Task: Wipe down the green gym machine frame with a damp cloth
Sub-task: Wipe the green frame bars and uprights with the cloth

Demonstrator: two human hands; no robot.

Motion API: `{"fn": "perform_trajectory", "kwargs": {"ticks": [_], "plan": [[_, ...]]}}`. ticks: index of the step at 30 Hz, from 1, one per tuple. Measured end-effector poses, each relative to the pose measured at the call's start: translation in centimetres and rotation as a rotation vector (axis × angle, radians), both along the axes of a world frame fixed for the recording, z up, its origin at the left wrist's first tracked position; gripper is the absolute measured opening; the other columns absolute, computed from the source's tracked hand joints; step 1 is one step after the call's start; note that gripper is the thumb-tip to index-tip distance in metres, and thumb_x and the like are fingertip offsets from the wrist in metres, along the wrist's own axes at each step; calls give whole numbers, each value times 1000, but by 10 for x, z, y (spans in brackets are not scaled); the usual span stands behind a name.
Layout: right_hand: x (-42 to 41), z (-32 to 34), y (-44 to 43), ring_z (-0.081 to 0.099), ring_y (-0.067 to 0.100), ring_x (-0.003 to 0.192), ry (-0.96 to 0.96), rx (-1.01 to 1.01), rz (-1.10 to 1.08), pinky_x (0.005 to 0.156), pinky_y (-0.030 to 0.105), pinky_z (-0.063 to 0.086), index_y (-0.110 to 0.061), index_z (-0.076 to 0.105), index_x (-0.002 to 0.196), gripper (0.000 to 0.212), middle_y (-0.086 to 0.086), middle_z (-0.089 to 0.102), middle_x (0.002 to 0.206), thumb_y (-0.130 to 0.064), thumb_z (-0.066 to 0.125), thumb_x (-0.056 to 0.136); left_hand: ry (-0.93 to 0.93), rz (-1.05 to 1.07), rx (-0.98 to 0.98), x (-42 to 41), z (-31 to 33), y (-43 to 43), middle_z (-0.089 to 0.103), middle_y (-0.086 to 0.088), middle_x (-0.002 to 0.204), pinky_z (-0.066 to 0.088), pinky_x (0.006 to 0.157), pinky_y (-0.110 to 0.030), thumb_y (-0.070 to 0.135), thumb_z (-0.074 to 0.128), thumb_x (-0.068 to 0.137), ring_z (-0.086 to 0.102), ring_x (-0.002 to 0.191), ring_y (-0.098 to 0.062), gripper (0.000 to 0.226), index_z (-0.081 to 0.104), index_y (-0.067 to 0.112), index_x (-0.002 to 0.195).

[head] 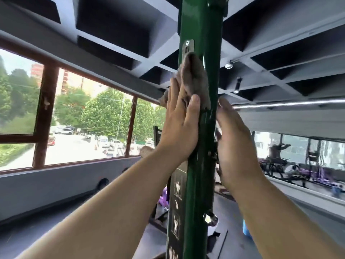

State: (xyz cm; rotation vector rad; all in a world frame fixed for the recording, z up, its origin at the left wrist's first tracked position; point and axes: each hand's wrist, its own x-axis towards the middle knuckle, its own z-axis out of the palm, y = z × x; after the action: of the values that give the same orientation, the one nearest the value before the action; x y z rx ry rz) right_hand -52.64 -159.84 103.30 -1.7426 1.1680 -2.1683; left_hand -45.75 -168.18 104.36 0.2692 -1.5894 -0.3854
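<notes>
The green machine upright [200,27] rises through the middle of the view, with a small metal plate [188,46] on its front. A grey-brown cloth [192,79] lies bunched against the post just below that plate. My left hand [180,124] presses the cloth to the post's left side with straight fingers, the thumb lying over the cloth's lower part. My right hand [234,139] rests flat against the post's right side, holding nothing. Its far fingers are hidden behind the hand and the post.
A dark exercise chart [176,199] is fixed low on the post, with a chrome bolt [210,218] to its right. A coffered ceiling sits close overhead. Windows [84,118] line the left wall. Purple gym equipment [280,165] stands at the right.
</notes>
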Motion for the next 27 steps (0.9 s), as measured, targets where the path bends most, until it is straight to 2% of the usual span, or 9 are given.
{"fn": "perform_trajectory", "kwargs": {"ticks": [3,8,13,15,17,20,22,25,27], "plan": [[1,-7,-12,56,-23,99,50,-48,-57,82,-1,44,-41,48,142,42,-40,61,111,-23,45,105,-99,-22,-67,-1,-82,-1,-17,26,159,-2,123,-34,54,17,95,-17,145,5,55,-5,61,145],[-3,-19,-12,47,-31,102,59,0,-56,85,-4,37,-41,40,146,45,-43,48,122,-21,41,106,-62,-107,82,0,-171,14,0,22,162,10,122,-52,69,19,92,-3,150,-6,65,5,48,152],[-4,-38,-5,60,-17,102,-44,34,-15,77,0,45,-41,57,130,35,-34,67,109,-23,39,106,124,-160,246,3,-78,12,50,7,142,43,102,-32,60,30,87,48,128,-10,48,40,46,132],[-4,-49,-5,57,-3,119,-29,93,-75,90,3,43,-35,57,136,38,-18,65,127,-41,36,104,108,-132,132,1,-79,11,38,15,152,39,108,-33,48,34,92,41,136,-7,39,30,69,124],[-7,-71,-2,58,3,120,-107,164,-94,99,11,44,-35,60,133,56,-14,66,127,-62,36,90,84,-138,57,-5,-118,5,20,22,159,24,119,-28,43,32,96,20,147,-3,51,18,72,135],[-9,-105,-1,54,-27,98,-174,213,-136,77,-4,41,-47,59,124,37,-44,63,102,-53,41,92,63,-121,15,-11,-197,3,8,25,161,7,117,-13,38,31,96,4,149,-2,57,17,60,146],[-9,-119,-1,52,-29,95,-185,264,-168,77,-2,41,-48,60,126,36,-43,62,107,-53,42,96,106,-158,106,-8,-221,10,13,26,160,14,115,-13,44,36,92,11,149,-3,54,24,69,138],[-11,-129,-4,58,-13,109,-208,257,-205,99,21,44,-51,59,128,42,-34,63,118,-61,40,92,292,-344,376,-7,-193,12,54,4,136,39,97,-37,58,41,82,52,115,-18,33,47,74,111],[-6,-134,-4,57,-9,115,-200,223,-167,100,17,45,-52,57,128,45,-33,63,121,-59,39,87,368,-332,405,-9,-166,6,59,-9,118,45,85,-41,61,40,82,56,97,-19,24,53,65,102]]}}
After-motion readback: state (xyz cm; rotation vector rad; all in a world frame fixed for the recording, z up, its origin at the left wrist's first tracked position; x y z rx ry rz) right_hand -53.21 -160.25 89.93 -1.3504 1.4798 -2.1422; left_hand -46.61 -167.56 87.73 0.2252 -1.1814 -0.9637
